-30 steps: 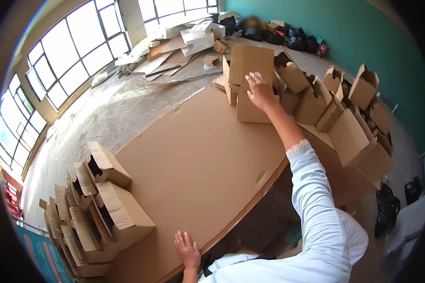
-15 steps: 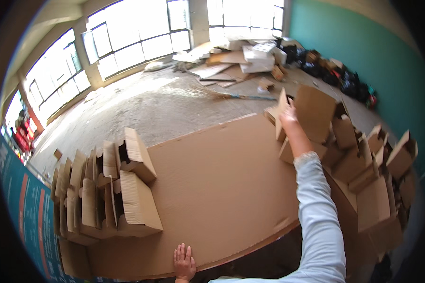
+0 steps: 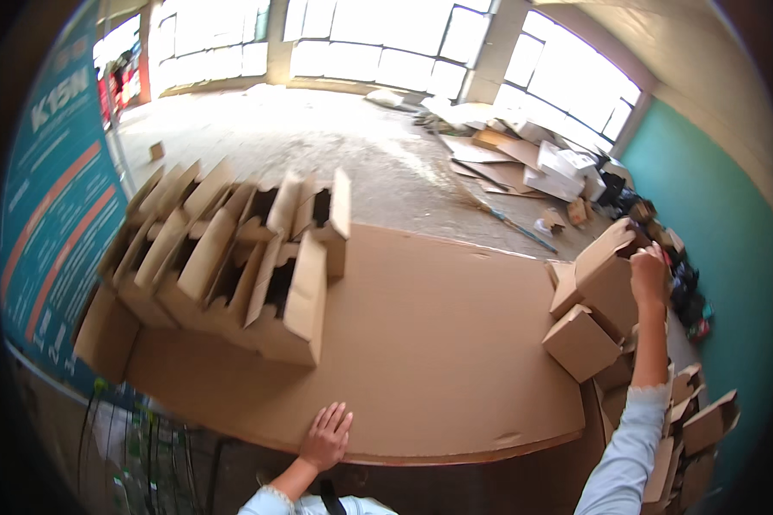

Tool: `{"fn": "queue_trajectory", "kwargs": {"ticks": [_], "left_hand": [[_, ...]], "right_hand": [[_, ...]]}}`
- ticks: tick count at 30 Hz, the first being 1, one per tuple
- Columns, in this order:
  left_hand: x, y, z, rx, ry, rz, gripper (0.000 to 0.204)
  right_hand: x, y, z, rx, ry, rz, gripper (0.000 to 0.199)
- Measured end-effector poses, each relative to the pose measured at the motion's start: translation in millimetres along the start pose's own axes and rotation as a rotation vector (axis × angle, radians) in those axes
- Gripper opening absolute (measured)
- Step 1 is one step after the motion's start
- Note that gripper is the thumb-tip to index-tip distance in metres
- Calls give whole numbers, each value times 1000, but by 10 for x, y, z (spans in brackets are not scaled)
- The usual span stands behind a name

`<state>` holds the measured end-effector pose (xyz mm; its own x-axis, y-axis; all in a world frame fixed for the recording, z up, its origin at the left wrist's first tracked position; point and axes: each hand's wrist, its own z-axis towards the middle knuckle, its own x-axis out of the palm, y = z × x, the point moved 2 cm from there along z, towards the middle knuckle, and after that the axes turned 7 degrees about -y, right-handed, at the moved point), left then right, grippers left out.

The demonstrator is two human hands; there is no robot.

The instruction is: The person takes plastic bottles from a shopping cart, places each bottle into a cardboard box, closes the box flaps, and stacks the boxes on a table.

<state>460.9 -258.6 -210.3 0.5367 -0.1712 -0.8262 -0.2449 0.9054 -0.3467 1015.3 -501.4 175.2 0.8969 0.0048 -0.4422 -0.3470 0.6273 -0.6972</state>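
Note:
My left hand (image 3: 326,434) lies on the near edge of a large cardboard sheet (image 3: 442,343), fingers stretched out and holding nothing. At the far right, my right hand (image 3: 651,270) is closed on the upper edge of an open brown cardboard box (image 3: 605,275); its fingertips are partly hidden. Just below that box, a smaller tilted cardboard box (image 3: 581,343) rests on the sheet's right edge. Rows of open-topped cardboard boxes (image 3: 294,300) stand close together on the left part of the sheet.
More cardboard boxes (image 3: 709,425) are heaped at the right, beside the table. A teal printed banner (image 3: 56,215) stands at the left. Beyond the table, a broom (image 3: 511,221) lies on the floor near piled cardboard and white foam (image 3: 563,172). A wire rack (image 3: 146,455) stands below left.
The view has swung to the right. My right hand stays at the far right boxes, and the box there now sits tilted under it. My left hand remains flat at the near edge.

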Motion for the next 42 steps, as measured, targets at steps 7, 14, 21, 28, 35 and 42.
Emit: {"fn": "queue_trajectory", "kwargs": {"ticks": [7,14,21,28,35,42], "left_hand": [[5,242,-97,-25,-126,-154,35],[-1559,1050,-1331,-328,-34,-332,25],[-3301,2302,-3969,-1209,-903,-139,22],[-2949,2993,-6898,-1905,-328,404,37],[-2694,3303,-7074,-2133,107,282,69],[-2722,3346,-6815,-2106,414,474,77]], "right_hand": [[-1936,2069,-90,-218,109,523,27],[-3660,3933,-315,-445,-31,1039,46],[-4244,4403,-273,-569,337,977,51],[-4987,5007,-259,-590,297,1396,49],[-5417,5318,-352,-738,325,1227,45],[-5435,5347,-511,-530,714,1263,33]]}}
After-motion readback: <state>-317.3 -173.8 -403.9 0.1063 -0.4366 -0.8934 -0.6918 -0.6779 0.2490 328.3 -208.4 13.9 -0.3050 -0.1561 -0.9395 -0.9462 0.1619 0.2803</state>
